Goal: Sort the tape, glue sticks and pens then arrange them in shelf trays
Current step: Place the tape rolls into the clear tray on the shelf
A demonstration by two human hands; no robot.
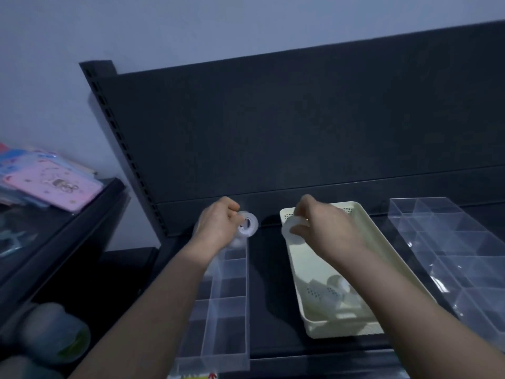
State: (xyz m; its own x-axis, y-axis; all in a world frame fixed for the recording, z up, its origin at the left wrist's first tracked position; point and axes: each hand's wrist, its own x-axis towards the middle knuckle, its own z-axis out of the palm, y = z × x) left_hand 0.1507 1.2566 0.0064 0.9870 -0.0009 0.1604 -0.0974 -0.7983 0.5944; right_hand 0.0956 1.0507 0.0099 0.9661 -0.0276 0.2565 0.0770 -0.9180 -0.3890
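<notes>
Dim room, dark shelf against grey wall. Left hand pinches clear tape roll over divided clear tray. Right hand grips second tape roll over cream basket.

Through the head camera I see a pale wall behind a dark shelving unit. Its flat back panel fills most of my view, and a slotted upright runs down its left edge. To the left stands a neighbouring dark shelf, well apart from the middle. On it lies a pink packet with a small printed drawing, overlapping some bluish packets behind it. At the bottom left I can make out a rounded grey-green object, too blurred to identify. A colourful label strip peeks in at the bottom edge.
</notes>
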